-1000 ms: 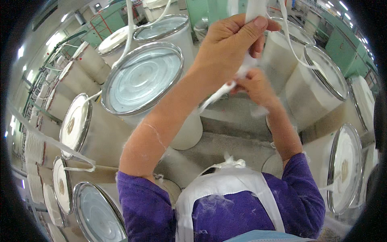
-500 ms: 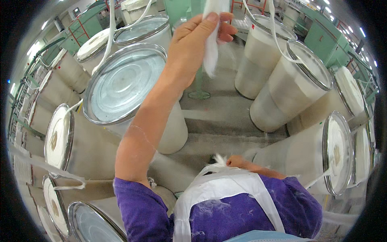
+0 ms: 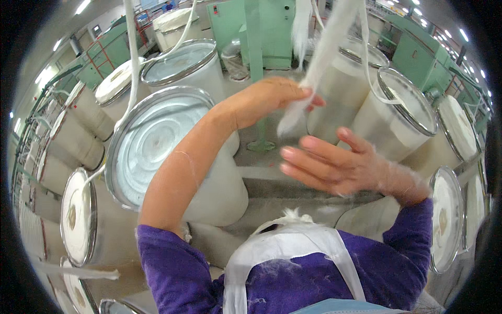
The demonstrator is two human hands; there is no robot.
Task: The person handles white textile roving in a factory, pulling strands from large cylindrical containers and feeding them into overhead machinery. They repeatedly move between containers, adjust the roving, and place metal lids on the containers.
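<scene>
A thick white fibre sliver (image 3: 325, 57) hangs from the upper edge, its loose, fluffy end below my fingers. Pinched near that lower end, it is held by my left hand (image 3: 280, 97), whose arm stretches up across the middle. My right hand (image 3: 340, 162) is raised just below and right of it, slightly blurred, fingers spread and holding nothing. Beside the held strand hangs a second loose sliver (image 3: 300, 36). White fluff clings to my right wrist, and more fibre tufts (image 3: 295, 215) sit at the top of my white apron (image 3: 285, 243).
A tall can (image 3: 157, 141) with a pale blue inside stands left under my arm. More cans, such as one full of coiled sliver (image 3: 78, 217) and one at right (image 3: 408, 99), line both sides. A green post (image 3: 254, 78) rises ahead, before a green machine cabinet (image 3: 277, 31).
My left hand has come down and to the right with the sliver. The right hand has risen from the apron's top and opened beside it. The view has tilted up slightly.
</scene>
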